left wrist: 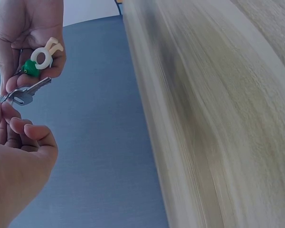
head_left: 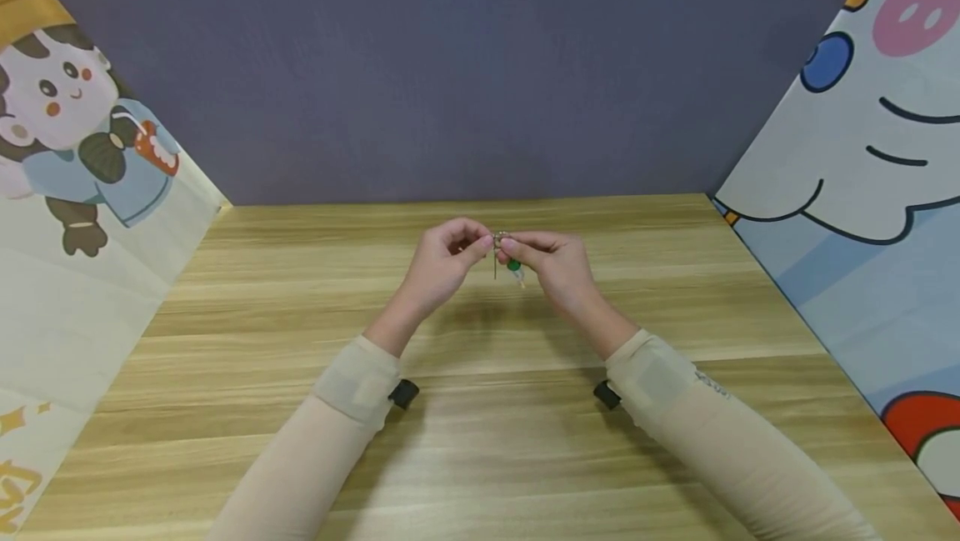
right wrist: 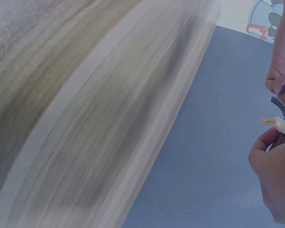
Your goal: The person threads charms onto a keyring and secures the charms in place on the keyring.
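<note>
- We see the left hand (head_left: 441,262) pinching with thumb and fingertip at the head of a key (left wrist: 29,94) or its ring (head_left: 501,236); we cannot tell which.
- The right hand (head_left: 558,264), fingers bent, pinches the ring close by, a green-and-white charm (left wrist: 40,67) hanging beneath.
- We judge the key light, stiff and slick, best held by its flat head; the ring springy, the charm probably plastic.
- All hang above the table (head_left: 480,458), toward its far edge's middle.
</note>
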A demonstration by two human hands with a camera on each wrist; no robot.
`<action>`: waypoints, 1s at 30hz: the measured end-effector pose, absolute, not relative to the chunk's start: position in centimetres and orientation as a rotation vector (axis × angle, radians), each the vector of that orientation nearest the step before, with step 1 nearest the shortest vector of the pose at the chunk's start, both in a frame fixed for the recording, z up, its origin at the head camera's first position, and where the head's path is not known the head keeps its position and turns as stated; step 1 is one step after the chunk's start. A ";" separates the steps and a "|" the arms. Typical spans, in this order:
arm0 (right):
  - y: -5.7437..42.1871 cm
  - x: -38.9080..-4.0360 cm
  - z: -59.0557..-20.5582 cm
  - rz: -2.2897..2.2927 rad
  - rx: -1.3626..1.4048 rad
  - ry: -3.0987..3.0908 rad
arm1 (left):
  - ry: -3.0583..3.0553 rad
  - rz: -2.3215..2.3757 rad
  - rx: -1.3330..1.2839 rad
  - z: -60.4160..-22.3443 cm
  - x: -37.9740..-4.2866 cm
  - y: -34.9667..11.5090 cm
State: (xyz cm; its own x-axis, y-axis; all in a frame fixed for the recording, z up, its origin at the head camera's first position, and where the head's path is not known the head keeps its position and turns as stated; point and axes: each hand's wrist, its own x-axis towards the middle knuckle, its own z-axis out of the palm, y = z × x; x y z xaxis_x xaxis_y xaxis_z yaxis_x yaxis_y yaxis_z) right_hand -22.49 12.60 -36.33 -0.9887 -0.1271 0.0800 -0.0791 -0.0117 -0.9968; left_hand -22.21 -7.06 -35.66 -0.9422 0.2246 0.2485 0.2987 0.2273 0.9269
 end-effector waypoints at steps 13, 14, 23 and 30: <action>12.1 -22.2 -35.9 -2.314 -0.241 2.041 | -2.309 -2.029 -0.465 -35.6 -22.3 -6.7; 12.1 -22.2 -35.9 -2.324 -0.238 2.028 | -2.294 -2.051 -0.456 -35.6 -22.3 -6.6; 11.9 -22.1 -35.9 -2.412 -0.206 1.883 | -2.054 -2.374 -0.358 -35.8 -22.4 -5.8; 11.5 -22.0 -35.9 -2.488 -0.187 1.764 | -1.898 -2.561 -0.278 -36.0 -22.5 -5.1</action>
State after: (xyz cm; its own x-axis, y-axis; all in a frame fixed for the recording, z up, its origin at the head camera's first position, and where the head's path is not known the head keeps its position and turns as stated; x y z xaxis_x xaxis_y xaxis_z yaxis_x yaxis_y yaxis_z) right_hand -22.01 11.54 -35.90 -0.9889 -0.1400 0.0502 -0.0011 -0.3309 -0.9437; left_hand -22.50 -5.13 -36.04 -0.9832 0.1493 0.1045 0.0566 -0.2949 0.9539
